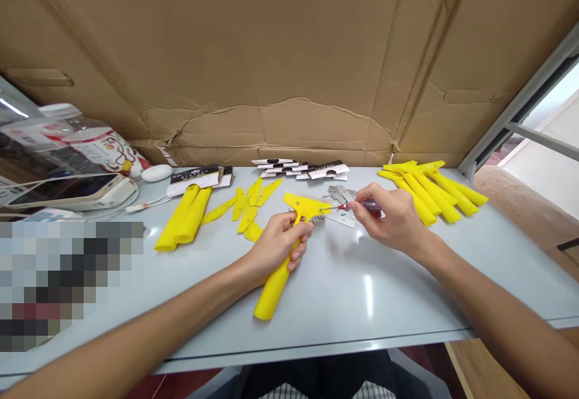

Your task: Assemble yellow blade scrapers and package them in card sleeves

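Observation:
My left hand is wrapped round the neck of a yellow plastic scraper, its wide head pointing away from me and its thick handle toward the table's front edge. My right hand grips a screwdriver with a dark reddish handle. The screwdriver's thin shaft points left, its tip at a screw on the right side of the scraper's head. Behind that head lie thin metal blades and several small screws. Loose yellow flat pieces are spread just left of the scraper.
More yellow scraper handles are piled at the right; others lie at the left beside black-and-white cards. Further card packs sit against the cardboard wall. A phone, a cable and a plastic bottle occupy the left side.

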`<state>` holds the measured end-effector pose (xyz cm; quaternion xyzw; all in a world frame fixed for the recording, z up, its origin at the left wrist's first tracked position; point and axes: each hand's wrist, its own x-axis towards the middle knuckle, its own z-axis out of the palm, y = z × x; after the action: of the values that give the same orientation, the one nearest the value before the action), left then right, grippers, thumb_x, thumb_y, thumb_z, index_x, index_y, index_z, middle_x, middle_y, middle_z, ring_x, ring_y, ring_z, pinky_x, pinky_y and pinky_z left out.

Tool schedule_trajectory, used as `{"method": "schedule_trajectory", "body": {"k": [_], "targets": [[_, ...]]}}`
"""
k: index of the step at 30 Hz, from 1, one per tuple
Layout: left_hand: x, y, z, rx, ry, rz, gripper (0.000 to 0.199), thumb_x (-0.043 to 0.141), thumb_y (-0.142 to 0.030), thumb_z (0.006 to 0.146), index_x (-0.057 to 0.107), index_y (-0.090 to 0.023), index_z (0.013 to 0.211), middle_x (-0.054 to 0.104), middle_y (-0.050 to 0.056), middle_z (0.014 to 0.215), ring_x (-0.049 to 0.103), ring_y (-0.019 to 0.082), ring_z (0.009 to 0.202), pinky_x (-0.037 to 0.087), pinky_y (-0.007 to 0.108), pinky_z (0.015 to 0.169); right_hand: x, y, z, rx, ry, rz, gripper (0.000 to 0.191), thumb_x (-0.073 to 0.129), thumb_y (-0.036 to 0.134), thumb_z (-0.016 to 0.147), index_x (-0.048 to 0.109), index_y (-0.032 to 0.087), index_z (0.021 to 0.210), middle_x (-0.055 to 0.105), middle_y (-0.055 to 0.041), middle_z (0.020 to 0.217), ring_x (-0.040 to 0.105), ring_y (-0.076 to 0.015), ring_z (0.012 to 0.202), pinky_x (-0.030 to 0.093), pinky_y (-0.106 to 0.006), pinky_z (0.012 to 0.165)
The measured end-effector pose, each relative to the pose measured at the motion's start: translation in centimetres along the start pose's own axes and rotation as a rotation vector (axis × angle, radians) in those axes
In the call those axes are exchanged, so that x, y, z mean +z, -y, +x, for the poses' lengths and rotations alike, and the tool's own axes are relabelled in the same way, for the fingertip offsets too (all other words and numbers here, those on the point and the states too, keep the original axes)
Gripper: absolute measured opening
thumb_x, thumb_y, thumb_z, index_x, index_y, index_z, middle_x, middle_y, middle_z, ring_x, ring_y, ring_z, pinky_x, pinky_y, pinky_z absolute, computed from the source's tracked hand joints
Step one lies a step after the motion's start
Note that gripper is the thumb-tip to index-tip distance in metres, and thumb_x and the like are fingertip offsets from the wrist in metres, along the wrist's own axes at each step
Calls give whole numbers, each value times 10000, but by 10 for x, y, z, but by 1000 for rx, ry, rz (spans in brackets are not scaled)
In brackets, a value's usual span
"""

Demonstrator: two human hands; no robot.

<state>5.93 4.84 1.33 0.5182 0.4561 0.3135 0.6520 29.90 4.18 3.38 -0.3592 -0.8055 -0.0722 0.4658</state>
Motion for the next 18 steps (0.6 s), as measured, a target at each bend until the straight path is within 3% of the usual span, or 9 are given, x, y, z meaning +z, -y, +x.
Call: {"method": "schedule_trajectory", "body": {"k": [3, 5, 10, 14, 18], "targets": [[-1, 1, 0, -4, -1, 16, 334, 677, -377, 879, 461, -219, 679, 442, -65, 422, 370, 80, 312, 296, 197, 334, -1, 2, 0, 32, 12, -2, 113, 668, 264, 911, 562, 229, 891, 563, 97, 557, 496, -73, 429, 398, -222, 463], [-1, 1, -1, -6, 3, 24, 344, 682, -396, 873, 463, -220, 675, 441, -63, 421, 373, 82, 309, 292, 200, 334, -2, 4, 1, 35, 22, 22, 130, 653, 221, 865, 547, 230, 939, 611, 73, 654, 522, -82, 473, 425, -234, 482], [1, -2, -1, -6, 13, 22, 341, 672, -383, 871, 461, -217, 660, 433, -64, 420, 355, 76, 314, 288, 202, 342, 0, 4, 1, -74, -11, 93, 260, 595, 105, 821, 533, 239, 1035, 628, -48, 982, 635, -168, 841, 490, -251, 551], [2, -3, -2, -10, 4, 24, 332, 657, -375, 877, 461, -215, 663, 433, -67, 421, 356, 78, 312, 284, 204, 342, 4, 0, -1, -88, -21, 116, 200, 628, 93, 892, 550, 235, 1008, 629, -2, 878, 589, -112, 693, 485, -228, 565], [2, -4, -2, -6, 5, 34, 334, 657, -379, 878, 457, -215, 668, 432, -71, 423, 355, 77, 313, 279, 202, 344, 4, 0, -1, -38, -32, -12, 108, 657, 218, 959, 567, 224, 900, 658, 36, 737, 560, -80, 541, 426, -225, 513]]}}
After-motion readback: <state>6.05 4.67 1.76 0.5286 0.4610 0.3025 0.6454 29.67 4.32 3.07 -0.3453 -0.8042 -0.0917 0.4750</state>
